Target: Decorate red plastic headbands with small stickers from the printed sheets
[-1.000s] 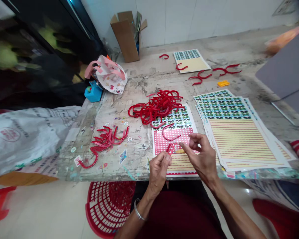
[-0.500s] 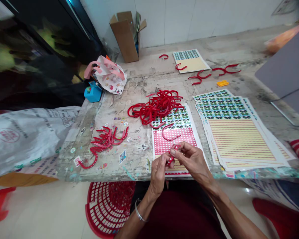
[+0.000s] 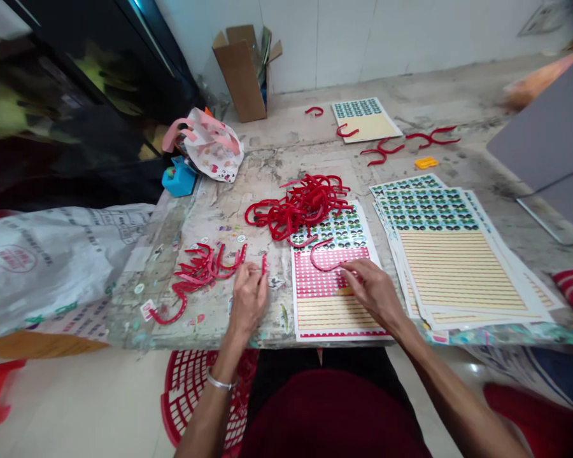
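Left fingers (image 3: 260, 286): pinched on a slender, red, plastic-looking strip (image 3: 264, 263), near the front edge of the tabletop (image 3: 267, 159).
Right fingers (image 3: 357, 272): nearly together at 1 end of a curved red strip (image 3: 314, 257); cannot tell if gripping.
Multicoloured printed paper sheet (image 3: 315, 312): under curved strip, at front edge, perhaps for reach.
Tangled red strip heap (image 3: 305, 207): across sheet's rear-left corner, probably kept handy.
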Available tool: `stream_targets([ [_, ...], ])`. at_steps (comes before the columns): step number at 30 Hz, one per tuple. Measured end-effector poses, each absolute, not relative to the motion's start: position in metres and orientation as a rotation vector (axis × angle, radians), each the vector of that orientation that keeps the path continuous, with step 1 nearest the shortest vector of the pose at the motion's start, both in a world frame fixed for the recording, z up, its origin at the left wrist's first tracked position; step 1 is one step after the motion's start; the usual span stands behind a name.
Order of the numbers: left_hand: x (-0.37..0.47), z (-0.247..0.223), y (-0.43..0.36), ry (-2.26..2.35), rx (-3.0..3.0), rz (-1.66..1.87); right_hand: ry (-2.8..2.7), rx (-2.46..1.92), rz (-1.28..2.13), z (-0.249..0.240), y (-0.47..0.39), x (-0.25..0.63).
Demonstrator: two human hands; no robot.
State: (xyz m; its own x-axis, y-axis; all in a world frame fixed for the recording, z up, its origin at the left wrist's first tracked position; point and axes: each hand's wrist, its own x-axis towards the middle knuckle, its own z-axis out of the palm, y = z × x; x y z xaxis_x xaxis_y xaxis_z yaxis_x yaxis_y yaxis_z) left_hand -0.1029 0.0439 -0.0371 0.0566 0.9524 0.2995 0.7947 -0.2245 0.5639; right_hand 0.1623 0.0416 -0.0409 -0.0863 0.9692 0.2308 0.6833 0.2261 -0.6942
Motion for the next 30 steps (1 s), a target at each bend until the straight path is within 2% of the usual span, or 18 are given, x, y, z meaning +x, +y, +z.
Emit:
stream_targets([
  [3, -0.122, -0.034, 0.058, 2.117, 2.213, 0.655, -2.141, -1.494, 0.346, -0.045, 0.057, 0.152],
  [6, -0.112, -0.022, 0.055, 2.277, 2.149, 0.691, -2.157, -1.413, 0.406, -0.041, 0.067, 0.143],
  [8, -0.094, -0.015, 0.048, 2.1, 2.044, 0.864, -1.909, -1.375, 0.624, -0.034, 0.068, 0.143],
  [10, -0.071, -0.013, 0.043, 1.732, 1.849, 0.998, -1.531, -1.357, 0.925, -0.026, 0.066, 0.147],
  [14, -0.03, -0.016, 0.036, 1.256, 1.367, 0.921, -0.914, -1.297, 1.402, -0.015, 0.06, 0.153],
  [17, -0.011, -0.014, 0.032, 1.142, 1.221, 0.893, -0.708, -1.266, 1.501, -0.013, 0.057, 0.15],
  [22, 0.005, -0.007, 0.029, 1.089, 1.08, 0.965, -0.645, -1.237, 1.453, -0.014, 0.053, 0.139],
  [25, 0.006, -0.008, 0.032, 1.206, 1.092, 1.074, -0.927, -1.24, 1.361, -0.017, 0.051, 0.144],
  [27, -0.001, -0.012, 0.035, 1.31, 1.126, 1.142, -1.311, -1.304, 1.118, -0.023, 0.047, 0.153],
  [30, -0.017, -0.022, 0.037, 1.407, 1.137, 1.204, -1.929, -1.398, 0.571, -0.039, 0.034, 0.169],
])
